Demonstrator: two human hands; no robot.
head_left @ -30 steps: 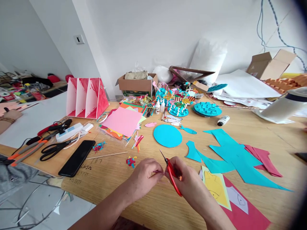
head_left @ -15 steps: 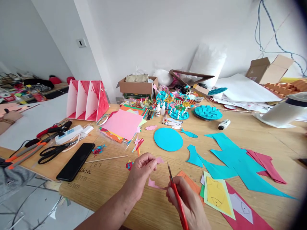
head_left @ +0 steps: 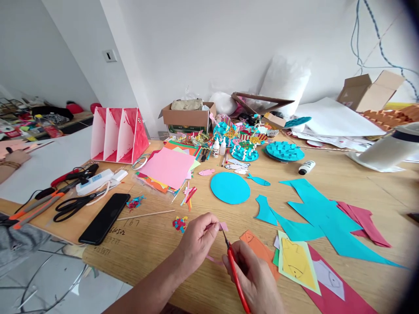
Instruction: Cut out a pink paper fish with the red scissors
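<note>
My left hand pinches a small pink paper piece just above the wooden table. My right hand is closed round small red-handled scissors, whose blade tips touch the pink piece. A thin pink offcut lies on the table between my hands. Close to my right hand lie an orange paper fish and a yellow sheet with a drawn fish. A little heap of coloured paper bits sits just left of my left hand.
A blue paper disc, blue offcuts and red paper lie ahead and right. A black phone, black scissors, a wooden stick and a stack of coloured paper sit left. Another person's hand rests far left.
My hands parted and came together again: the left one lifted the pink piece away from the scissors, and now the scissor tips meet it once more. A pink offcut dropped onto the table.
</note>
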